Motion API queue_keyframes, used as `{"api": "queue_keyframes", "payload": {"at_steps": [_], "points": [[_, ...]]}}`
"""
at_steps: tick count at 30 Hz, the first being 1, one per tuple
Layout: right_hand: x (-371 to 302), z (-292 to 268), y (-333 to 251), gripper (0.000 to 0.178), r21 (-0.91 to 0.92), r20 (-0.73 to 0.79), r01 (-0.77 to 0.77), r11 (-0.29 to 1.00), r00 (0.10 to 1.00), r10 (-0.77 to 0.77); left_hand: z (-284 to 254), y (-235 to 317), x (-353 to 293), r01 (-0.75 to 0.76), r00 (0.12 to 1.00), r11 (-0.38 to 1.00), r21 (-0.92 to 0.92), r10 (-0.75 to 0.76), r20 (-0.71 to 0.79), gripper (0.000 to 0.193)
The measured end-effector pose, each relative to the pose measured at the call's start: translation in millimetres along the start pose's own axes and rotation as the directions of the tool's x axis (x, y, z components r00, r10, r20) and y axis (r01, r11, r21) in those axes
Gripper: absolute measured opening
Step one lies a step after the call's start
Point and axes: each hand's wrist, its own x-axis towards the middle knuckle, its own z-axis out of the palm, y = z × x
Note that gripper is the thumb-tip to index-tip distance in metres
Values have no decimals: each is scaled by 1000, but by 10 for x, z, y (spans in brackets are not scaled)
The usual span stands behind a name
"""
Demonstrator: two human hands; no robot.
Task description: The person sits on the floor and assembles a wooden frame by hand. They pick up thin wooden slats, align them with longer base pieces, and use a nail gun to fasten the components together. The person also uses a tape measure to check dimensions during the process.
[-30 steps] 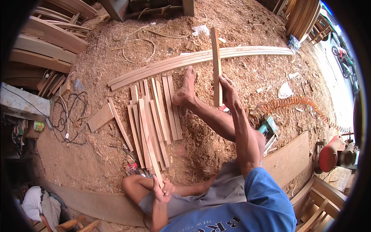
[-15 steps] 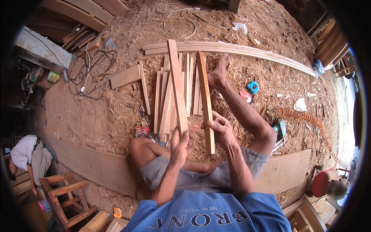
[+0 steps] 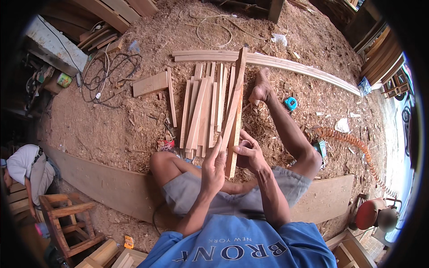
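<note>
Holding two strips over floor: left hand point(image 3: 213, 169) closed on near end of pale narrow wooden strip point(image 3: 232, 115), right hand point(image 3: 251, 156) closed around yellowish-brown wooden strip point(image 3: 231, 166). Strips overlap in view; whether touching along faces, cannot tell. Handling of this pair judged midway: neither laid down, no fastening visible. Loose pile of pale straight wooden strips point(image 3: 202, 111), just beyond left hand, and long pale curved wooden strips point(image 3: 304, 69), farther off, lie untouched on shaving-covered brown floor point(image 3: 111, 134).
</note>
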Motion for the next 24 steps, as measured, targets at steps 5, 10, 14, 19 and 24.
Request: {"api": "queue_keyframes", "payload": {"at_steps": [5, 10, 14, 19, 24], "points": [[-58, 82, -22, 67, 59, 56, 5, 998, 998, -9, 5, -16, -68, -152, 987, 971, 184, 158, -19, 31], [-80, 41, 68, 63, 67, 88, 10, 998, 996, -16, 35, -75, -184, -182, 976, 917, 355, 212, -47, 30], [-112, -8, 153, 61, -38, 17, -43, 998, 999, 44, -20, -104, -243, -275, 952, 818, 506, 305, 23, 44], [-189, 23, 227, 59, 13, 73, -14, 1000, 997, 13, -116, -111, -325, -308, 947, 769, 560, 304, 104, 59], [-260, 122, 221, 61, -9, 75, -20, 1000, 997, 21, -147, -101, -417, -210, 978, 844, 493, 189, 94, 51]]}}
